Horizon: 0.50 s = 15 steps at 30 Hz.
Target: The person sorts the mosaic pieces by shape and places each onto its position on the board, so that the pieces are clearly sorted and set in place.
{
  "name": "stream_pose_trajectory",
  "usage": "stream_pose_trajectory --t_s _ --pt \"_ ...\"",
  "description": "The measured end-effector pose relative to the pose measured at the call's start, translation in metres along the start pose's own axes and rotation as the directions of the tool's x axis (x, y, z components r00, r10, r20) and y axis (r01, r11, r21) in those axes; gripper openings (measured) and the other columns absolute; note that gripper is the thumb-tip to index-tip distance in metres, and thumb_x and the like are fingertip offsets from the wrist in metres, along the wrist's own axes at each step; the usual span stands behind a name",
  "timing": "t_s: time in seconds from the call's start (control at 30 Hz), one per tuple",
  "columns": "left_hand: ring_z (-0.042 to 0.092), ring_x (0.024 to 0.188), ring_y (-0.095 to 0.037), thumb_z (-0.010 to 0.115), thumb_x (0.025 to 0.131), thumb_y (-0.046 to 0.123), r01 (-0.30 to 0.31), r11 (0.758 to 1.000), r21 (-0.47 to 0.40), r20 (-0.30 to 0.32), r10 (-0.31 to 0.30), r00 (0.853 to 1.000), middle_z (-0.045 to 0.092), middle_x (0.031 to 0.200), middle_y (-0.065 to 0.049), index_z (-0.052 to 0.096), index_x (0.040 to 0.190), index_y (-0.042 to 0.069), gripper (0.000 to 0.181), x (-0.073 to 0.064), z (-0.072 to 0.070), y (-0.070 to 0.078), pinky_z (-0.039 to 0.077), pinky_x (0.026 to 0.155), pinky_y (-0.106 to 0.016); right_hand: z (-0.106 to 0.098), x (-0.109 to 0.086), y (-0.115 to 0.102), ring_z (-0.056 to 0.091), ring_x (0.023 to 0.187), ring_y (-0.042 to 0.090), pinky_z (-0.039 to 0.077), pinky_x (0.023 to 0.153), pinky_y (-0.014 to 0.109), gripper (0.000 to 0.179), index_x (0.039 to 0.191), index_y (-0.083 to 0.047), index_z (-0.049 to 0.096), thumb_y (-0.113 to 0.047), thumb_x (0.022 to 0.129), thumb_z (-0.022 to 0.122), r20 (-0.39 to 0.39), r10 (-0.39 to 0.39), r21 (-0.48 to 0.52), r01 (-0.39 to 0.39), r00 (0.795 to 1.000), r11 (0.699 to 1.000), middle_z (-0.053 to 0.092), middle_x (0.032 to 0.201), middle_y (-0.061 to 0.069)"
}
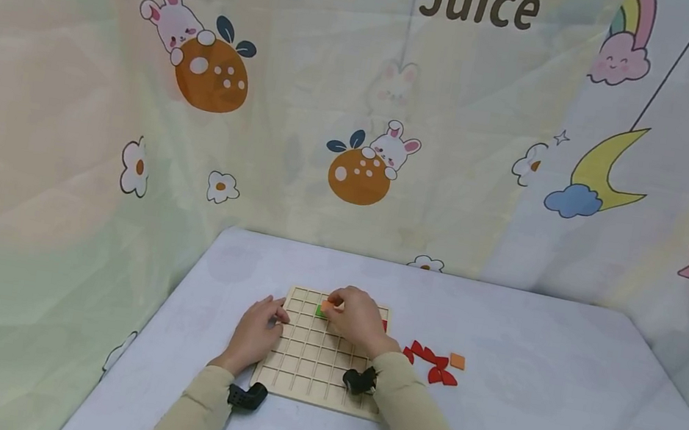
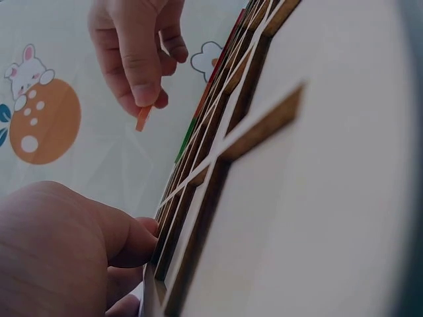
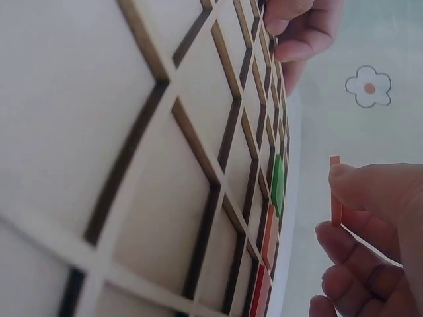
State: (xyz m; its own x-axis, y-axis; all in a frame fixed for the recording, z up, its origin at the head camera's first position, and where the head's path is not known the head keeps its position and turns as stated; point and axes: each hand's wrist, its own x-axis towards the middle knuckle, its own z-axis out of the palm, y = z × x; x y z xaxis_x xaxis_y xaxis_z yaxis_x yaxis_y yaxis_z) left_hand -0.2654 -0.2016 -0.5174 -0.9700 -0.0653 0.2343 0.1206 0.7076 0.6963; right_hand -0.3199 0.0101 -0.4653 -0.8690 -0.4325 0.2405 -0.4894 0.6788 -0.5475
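A pale wooden grid board [image 1: 304,371] lies on the table. At its left edge, my left hand [image 1: 256,332] holds the rim, thumb against the frame and the other fingers beside it. Thumb and fingertips of my right hand [image 1: 358,321] pinch a thin orange square tile [image 3: 336,191] over the board's far rows. Close by that tile, a green piece [image 3: 278,185] sits in a grid cell. An orange piece [image 3: 269,238] and a red piece [image 3: 261,290] follow it along the same row, partly covered by the right hand in the head view.
To the right of the board lie several red petal-shaped pieces [image 1: 439,363] and a loose orange square [image 1: 457,361]. A white cloth covers the table [image 1: 527,421]. Behind it hangs a printed curtain [image 1: 296,89]. Both wrists carry small black cameras.
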Motion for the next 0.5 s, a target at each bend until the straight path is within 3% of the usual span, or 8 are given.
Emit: stream_pose_trajectory --t_s 0.5 --pt "0.03 0.143 -0.037 0.058 0.087 0.003 0.006 1.0 -0.012 0.014 -0.006 1.0 0.05 0.144 -0.015 0.063 0.086 0.016 0.015 0.0 -0.001 0.001 0.018 0.12 -0.051 0.017 0.01 0.001 0.061 0.086 0.014 0.055 0.076 0.03 0.024 0.108 -0.011 0.072 -0.028 0.09 0.07 0.01 0.007 0.031 -0.008 1.0 0.999 0.067 0.099 -0.001"
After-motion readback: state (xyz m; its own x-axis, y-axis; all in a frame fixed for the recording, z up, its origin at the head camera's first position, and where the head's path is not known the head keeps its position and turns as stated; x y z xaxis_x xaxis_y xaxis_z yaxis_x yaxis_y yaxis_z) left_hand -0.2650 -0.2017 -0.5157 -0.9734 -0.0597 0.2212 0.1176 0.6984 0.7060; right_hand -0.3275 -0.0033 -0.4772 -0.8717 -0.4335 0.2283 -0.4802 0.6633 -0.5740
